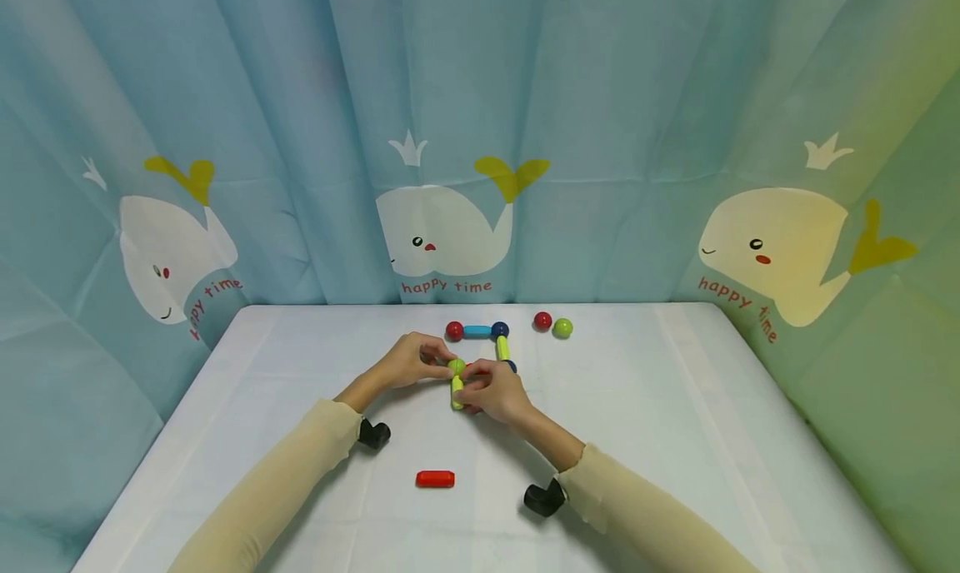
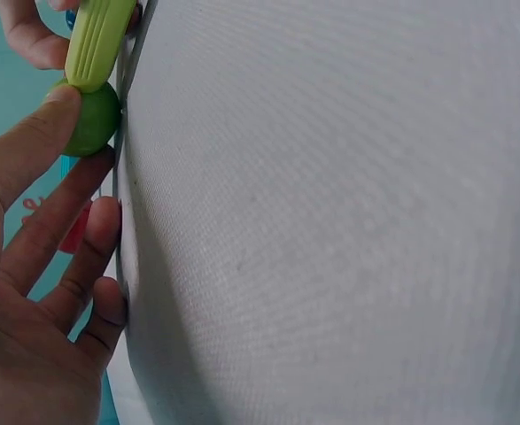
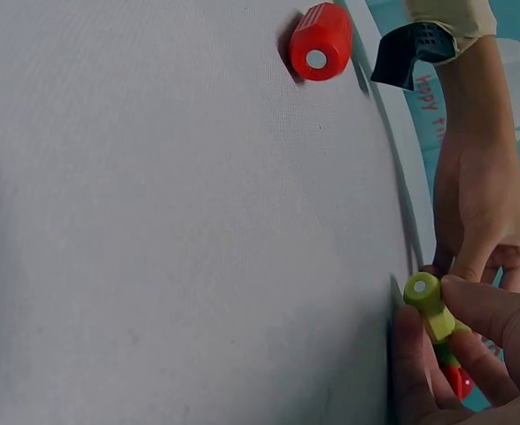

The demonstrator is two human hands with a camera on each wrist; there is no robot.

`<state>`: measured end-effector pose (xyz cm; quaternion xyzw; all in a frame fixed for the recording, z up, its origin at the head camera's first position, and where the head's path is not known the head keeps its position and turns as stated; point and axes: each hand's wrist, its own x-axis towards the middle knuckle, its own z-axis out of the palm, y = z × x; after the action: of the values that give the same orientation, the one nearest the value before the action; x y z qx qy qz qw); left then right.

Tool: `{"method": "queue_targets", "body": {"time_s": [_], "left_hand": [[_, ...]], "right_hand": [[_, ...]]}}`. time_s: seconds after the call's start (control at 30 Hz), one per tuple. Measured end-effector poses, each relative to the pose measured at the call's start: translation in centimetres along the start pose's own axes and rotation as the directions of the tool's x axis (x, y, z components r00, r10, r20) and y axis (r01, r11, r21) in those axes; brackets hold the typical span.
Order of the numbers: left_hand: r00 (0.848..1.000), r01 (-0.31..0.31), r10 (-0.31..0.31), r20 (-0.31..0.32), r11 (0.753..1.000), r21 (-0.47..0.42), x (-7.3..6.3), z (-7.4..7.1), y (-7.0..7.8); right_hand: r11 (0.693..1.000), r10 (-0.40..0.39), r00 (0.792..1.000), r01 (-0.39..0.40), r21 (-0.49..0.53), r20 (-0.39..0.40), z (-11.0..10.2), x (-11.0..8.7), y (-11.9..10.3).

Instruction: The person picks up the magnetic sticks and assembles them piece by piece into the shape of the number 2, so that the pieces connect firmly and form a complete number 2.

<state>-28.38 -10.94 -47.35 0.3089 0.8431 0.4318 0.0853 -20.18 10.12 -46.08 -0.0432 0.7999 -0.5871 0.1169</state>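
My left hand (image 1: 408,361) pinches a green ball (image 2: 98,119) between thumb and forefinger. Fingers of my right hand (image 1: 498,392) grip a yellow-green rod (image 1: 457,394), one end of which meets that ball; its other end shows a round silver disc in the right wrist view. Behind the hands lies a linked chain: a red ball (image 1: 454,331), a light blue rod (image 1: 477,331), a dark blue ball (image 1: 500,330), another yellow-green rod (image 1: 503,348) and a second dark blue ball (image 1: 512,366). The right hand mostly hides a red piece beside the green ball.
A loose red rod (image 1: 435,479) lies on the white table (image 1: 637,440) nearer to me, between the forearms. Toward the back right, a red ball (image 1: 542,321) and a green ball (image 1: 562,328) sit side by side. A blue curtain (image 1: 615,98) hangs behind the table.
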Motion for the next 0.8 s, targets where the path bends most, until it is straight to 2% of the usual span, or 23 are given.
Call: {"method": "queue_targets", "body": {"time_s": [0.6, 0.8], "left_hand": [[1.000, 0.002, -0.002, -0.001, 1.000, 0.022, 0.10, -0.09, -0.29], [1.000, -0.011, 0.011, -0.001, 1.000, 0.009, 0.13, 0.06, -0.43]], "right_hand": [[0.998, -0.027, 0.999, 0.025, -0.059, -0.030, 0.45, -0.08, -0.07], [0.997, -0.046, 0.999, 0.045, -0.067, -0.016, 0.23, -0.25, 0.02]]}}
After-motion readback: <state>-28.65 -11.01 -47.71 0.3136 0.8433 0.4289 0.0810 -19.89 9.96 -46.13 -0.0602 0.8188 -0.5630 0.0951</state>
